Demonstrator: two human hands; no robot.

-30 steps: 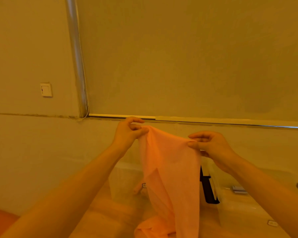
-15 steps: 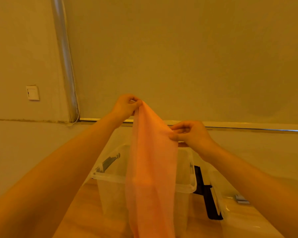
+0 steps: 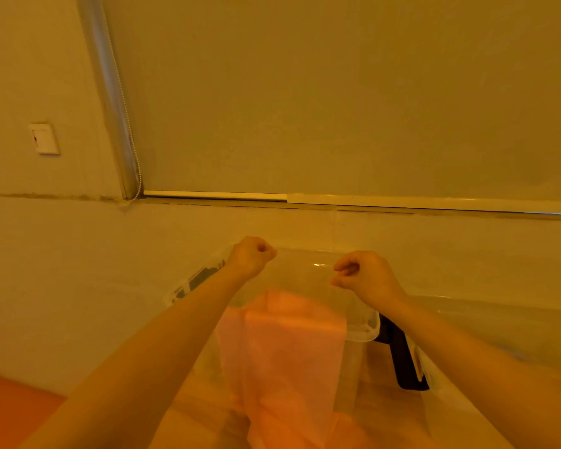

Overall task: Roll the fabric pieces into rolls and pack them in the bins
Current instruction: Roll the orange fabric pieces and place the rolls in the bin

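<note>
A thin pink fabric piece [image 3: 289,345] hangs draped over the near rim of a clear plastic bin [image 3: 366,332], its lower end bunched on the wooden surface below. My left hand [image 3: 251,256] hovers over the bin's far left side, curled into a fist with nothing in it. My right hand [image 3: 360,275] is over the bin's right side, fingers curled, thumb and forefinger close together, with no cloth visible between them. Both hands are above the fabric and apart from it.
A second clear bin [image 3: 467,307] stands to the right, with a black latch [image 3: 402,361] between the two bins. The wooden tabletop [image 3: 201,406] lies below. An orange surface [image 3: 10,406] shows at the bottom left. The wall and a window blind are right behind.
Both hands held the fabric up by its top edge before. Now they have let go, and the fabric has dropped onto the bin's near rim. The view has tilted down.
</note>
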